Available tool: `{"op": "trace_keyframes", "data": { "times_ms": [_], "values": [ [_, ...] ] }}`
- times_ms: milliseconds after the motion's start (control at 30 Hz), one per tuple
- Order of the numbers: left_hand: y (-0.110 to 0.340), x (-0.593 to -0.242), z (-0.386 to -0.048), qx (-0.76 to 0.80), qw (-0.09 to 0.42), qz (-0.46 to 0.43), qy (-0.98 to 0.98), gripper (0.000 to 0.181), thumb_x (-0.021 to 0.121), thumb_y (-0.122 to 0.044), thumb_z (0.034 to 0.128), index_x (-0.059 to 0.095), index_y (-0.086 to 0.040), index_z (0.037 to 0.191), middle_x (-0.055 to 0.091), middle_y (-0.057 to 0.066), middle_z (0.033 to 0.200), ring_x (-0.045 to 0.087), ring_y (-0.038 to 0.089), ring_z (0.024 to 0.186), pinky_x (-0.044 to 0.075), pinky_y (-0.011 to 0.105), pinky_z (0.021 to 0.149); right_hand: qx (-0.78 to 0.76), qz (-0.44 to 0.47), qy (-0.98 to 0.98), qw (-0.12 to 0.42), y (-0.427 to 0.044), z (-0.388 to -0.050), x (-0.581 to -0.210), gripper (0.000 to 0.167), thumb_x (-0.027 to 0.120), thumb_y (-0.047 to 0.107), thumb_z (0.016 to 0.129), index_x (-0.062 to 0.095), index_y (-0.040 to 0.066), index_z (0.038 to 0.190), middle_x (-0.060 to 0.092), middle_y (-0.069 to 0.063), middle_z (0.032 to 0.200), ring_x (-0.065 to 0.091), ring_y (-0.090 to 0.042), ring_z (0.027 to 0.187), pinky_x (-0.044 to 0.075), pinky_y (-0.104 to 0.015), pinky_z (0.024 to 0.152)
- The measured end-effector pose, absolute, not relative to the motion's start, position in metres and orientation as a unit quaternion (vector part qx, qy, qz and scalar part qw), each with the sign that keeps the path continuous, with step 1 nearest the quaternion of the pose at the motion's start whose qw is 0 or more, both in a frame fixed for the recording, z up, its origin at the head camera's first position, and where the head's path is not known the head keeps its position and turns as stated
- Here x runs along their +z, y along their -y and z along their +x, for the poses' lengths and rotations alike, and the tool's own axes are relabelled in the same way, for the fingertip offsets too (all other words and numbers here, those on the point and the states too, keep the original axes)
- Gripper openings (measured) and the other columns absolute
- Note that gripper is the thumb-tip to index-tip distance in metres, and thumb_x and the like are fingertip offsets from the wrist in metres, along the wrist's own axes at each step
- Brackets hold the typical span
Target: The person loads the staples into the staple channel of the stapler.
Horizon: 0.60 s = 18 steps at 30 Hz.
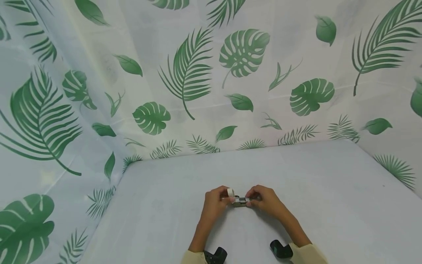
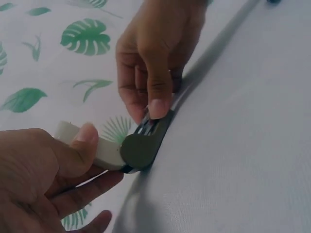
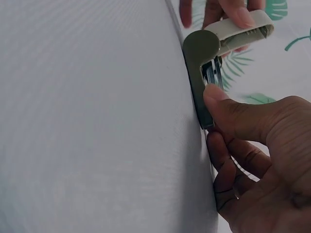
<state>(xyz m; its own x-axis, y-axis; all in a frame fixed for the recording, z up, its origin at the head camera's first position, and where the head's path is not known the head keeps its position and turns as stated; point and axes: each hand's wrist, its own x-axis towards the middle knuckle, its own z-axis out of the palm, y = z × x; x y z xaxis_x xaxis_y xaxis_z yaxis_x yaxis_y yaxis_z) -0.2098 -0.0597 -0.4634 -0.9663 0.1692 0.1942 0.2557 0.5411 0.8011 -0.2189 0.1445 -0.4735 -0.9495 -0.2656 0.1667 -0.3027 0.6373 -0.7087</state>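
Note:
A small stapler (image 1: 240, 204) is folded open between both hands above the white table. Its olive-green base (image 3: 195, 63) and cream top arm (image 2: 109, 154) spread apart at a round hinge, and a metal staple rail (image 3: 212, 74) shows between them. The left hand (image 1: 215, 205) grips the cream arm, thumb on one side and fingers on the other. With thumb and fingers, the right hand (image 1: 268, 202) pinches the far end of the base and rail. Whether loose staples lie under the right fingertips is hidden.
The white tabletop (image 1: 171, 205) stretches around the hands. A curtain (image 1: 204, 88) printed with green leaves hangs behind and along the sides. Black wrist devices (image 1: 281, 249) sit at both cream sleeves.

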Motion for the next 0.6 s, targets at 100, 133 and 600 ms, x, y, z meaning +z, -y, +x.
{"op": "trace_keyframes", "data": {
  "times_ms": [100, 133, 600],
  "values": [
    [0.055, -0.462, -0.209, -0.415, 0.076, -0.132, 0.897, 0.019, 0.077, -0.014, 0.0826, 0.072, -0.008, 0.099, 0.076, 0.002, 0.09, 0.072, 0.016, 0.09, 0.055, 0.036, 0.081, 0.393, 0.159, 0.906, 0.027, -0.144, -0.219, -0.474, 0.017, 0.081, 0.007, 0.076, 0.069, 0.01, 0.088, 0.068, 0.003, 0.086, 0.061, -0.011, 0.081, 0.05, -0.03, 0.074],
    [0.054, -0.461, -0.208, -0.402, 0.084, -0.134, 0.902, 0.018, 0.077, -0.015, 0.0824, 0.072, -0.008, 0.099, 0.076, 0.002, 0.089, 0.072, 0.016, 0.089, 0.055, 0.036, 0.081, 0.392, 0.16, 0.905, 0.028, -0.144, -0.219, -0.474, 0.017, 0.081, 0.007, 0.076, 0.069, 0.01, 0.088, 0.068, 0.003, 0.085, 0.061, -0.011, 0.081, 0.05, -0.03, 0.074],
    [0.043, -0.454, -0.206, -0.244, 0.153, -0.16, 0.944, 0.018, 0.08, -0.023, 0.0776, 0.069, -0.011, 0.085, 0.062, -0.005, 0.068, 0.046, 0.004, 0.059, 0.039, 0.02, 0.052, 0.398, 0.158, 0.902, 0.045, -0.144, -0.219, -0.474, 0.017, 0.082, 0.006, 0.074, 0.07, 0.011, 0.084, 0.068, 0.003, 0.082, 0.061, -0.009, 0.076, 0.048, -0.026, 0.069]
  ]
}}
